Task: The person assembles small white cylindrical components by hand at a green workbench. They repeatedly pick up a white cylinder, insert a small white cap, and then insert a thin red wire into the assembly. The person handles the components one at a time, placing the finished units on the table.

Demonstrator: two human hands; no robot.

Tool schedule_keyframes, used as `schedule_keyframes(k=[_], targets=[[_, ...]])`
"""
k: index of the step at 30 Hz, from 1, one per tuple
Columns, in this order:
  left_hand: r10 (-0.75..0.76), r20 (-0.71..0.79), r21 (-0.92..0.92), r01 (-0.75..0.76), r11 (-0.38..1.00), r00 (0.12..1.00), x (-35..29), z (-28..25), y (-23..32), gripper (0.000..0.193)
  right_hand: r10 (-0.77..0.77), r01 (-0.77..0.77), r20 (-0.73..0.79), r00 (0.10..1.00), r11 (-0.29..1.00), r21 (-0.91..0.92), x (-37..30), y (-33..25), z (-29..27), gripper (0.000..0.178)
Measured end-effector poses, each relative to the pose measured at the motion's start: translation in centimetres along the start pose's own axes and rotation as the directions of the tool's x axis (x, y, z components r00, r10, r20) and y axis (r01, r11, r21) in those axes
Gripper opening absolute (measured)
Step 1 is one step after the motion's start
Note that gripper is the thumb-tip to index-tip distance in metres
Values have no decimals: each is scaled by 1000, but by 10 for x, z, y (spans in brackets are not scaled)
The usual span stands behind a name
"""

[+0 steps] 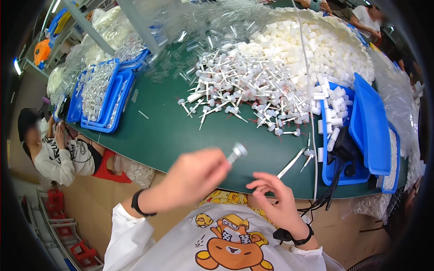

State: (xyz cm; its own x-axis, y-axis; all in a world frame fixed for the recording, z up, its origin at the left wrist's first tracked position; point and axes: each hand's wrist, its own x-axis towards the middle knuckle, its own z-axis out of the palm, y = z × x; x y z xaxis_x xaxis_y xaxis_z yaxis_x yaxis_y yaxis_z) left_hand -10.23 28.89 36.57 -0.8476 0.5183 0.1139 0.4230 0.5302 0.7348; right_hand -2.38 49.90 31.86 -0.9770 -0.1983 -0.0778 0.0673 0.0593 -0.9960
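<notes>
In my left hand (194, 176), closed in a pinch, is a small clear tube with a pale grey cap-like end (237, 152); it sticks out past the fingertips above the green table (181, 144). My right hand (276, 198) is near the table's front edge, fingers apart and nothing visible in them. Just beyond its fingertips lies a slim pale tool (291, 163) resembling tweezers. Further off spreads a heap of white-stemmed parts with grey discs (253, 88), thin red pieces among them. A few such parts (308, 153) lie nearer, right of the tool.
White cylinders (289, 43) are heaped at the back right, beside clear tubes (217, 27). Blue trays (375, 135) stand right, others (108, 124) left. A white cord (312, 135) crosses the table; black cables (332, 185) hang nearby. Another person (68, 153) sits at left.
</notes>
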Motion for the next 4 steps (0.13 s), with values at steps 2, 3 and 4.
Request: schedule_keyframes(k=[2,3,4], targets=[[126,18,-14,-126,992,992,-7,16,27,7,30,-56,80,996,940,338,3,-1,-7,55],[209,-13,-2,-209,978,978,-8,25,34,6,29,-54,67,997,909,412,2,-3,-11,53],[227,51,2,-227,974,973,-7,29,41,5,28,-50,52,998,874,484,0,-6,-15,50]])
